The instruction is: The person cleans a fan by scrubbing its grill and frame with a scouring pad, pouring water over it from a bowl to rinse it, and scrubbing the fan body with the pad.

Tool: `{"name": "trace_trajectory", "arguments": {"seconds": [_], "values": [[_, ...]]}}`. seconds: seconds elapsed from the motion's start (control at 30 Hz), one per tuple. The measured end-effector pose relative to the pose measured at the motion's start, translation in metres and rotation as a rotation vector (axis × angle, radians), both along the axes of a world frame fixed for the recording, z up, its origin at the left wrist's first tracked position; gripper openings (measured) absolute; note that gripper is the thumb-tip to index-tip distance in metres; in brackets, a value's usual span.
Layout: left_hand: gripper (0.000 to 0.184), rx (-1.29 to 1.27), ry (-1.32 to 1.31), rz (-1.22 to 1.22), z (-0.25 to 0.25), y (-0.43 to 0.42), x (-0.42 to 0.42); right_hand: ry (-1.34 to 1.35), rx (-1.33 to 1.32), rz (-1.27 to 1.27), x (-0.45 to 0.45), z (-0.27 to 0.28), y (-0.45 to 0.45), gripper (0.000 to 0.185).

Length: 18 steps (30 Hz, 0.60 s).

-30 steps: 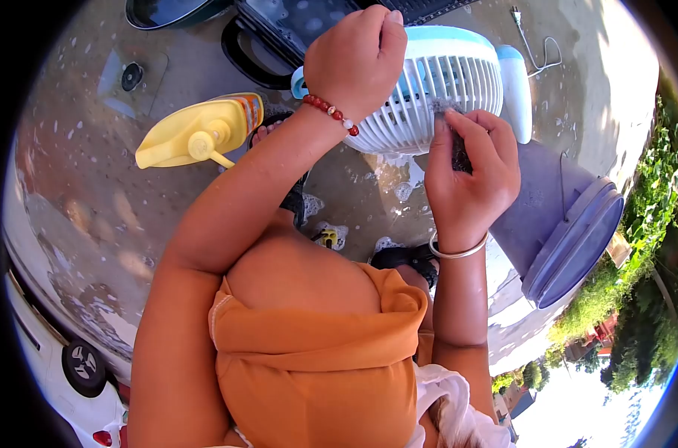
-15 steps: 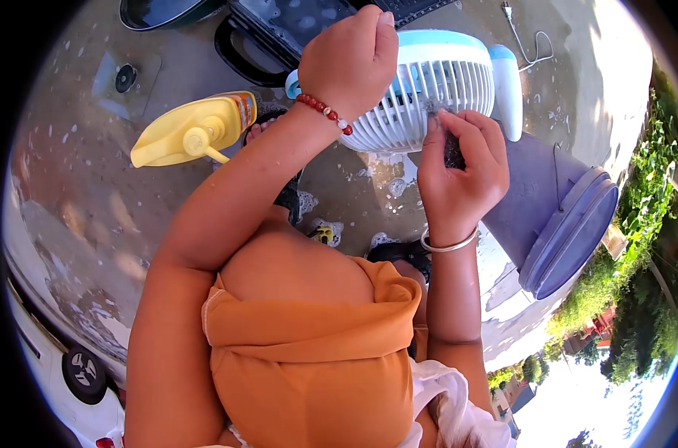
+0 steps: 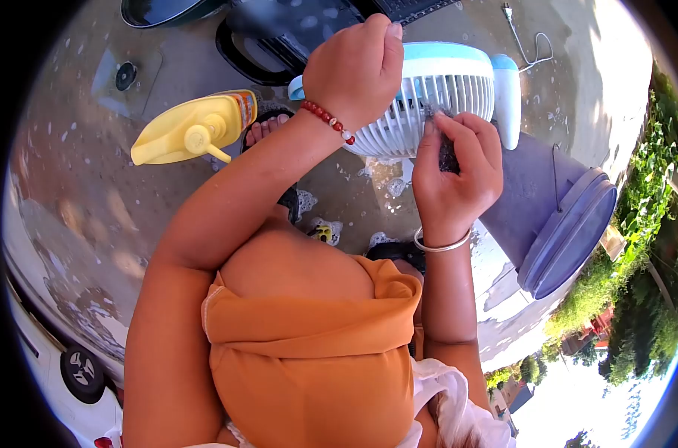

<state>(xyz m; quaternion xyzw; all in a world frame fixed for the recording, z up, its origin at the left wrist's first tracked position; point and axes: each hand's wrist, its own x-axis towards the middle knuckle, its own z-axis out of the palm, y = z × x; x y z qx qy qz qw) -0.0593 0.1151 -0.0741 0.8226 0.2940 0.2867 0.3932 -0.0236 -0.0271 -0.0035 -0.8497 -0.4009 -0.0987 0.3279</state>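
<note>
A white and light-blue fan (image 3: 466, 86) with a ribbed grille stands tilted on the wet ground in front of me. My left hand (image 3: 356, 71), with a red bead bracelet at the wrist, is closed at the fan's upper left rim; its fingertips are turned away from view. My right hand (image 3: 458, 175), with a silver bangle, pinches a dark, mesh-like scrubber (image 3: 448, 154) against the grille bars. Part of the scrubber shows between thumb and fingers.
A yellow bottle (image 3: 197, 131) lies at the left. Behind it are a black case (image 3: 286, 33) and a dark basin (image 3: 163, 11). A purple-grey bucket (image 3: 548, 209) lies at the right. A plug with white cord (image 3: 536, 58) is at the top right. Foam dots the ground.
The fan and my left hand sit slightly lower in view than half a second ago. My right hand has shifted a little left along the grille with the scrubber.
</note>
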Motion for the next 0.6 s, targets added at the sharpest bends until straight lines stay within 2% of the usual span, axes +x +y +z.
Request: {"name": "trace_trajectory", "arguments": {"seconds": [0.1,0.17,0.3,0.37,0.6], "values": [[0.028,0.035,0.012,-0.055,0.003,-0.005,-0.003,-0.045,0.041,-0.034,0.010,-0.004,0.033,0.013],[0.029,0.014,0.036,-0.051,0.002,-0.003,0.000,-0.089,0.076,0.008,0.013,-0.009,0.035,0.016],[0.029,-0.024,0.037,-0.016,0.002,0.005,0.005,-0.035,0.069,0.041,0.003,-0.006,0.002,0.020],[0.030,-0.029,0.048,-0.014,0.001,0.006,0.004,0.053,-0.023,0.003,-0.005,-0.001,-0.013,0.022],[0.030,0.028,0.031,-0.012,0.000,0.004,0.006,-0.096,0.039,0.019,0.015,-0.011,0.027,0.017]]}}
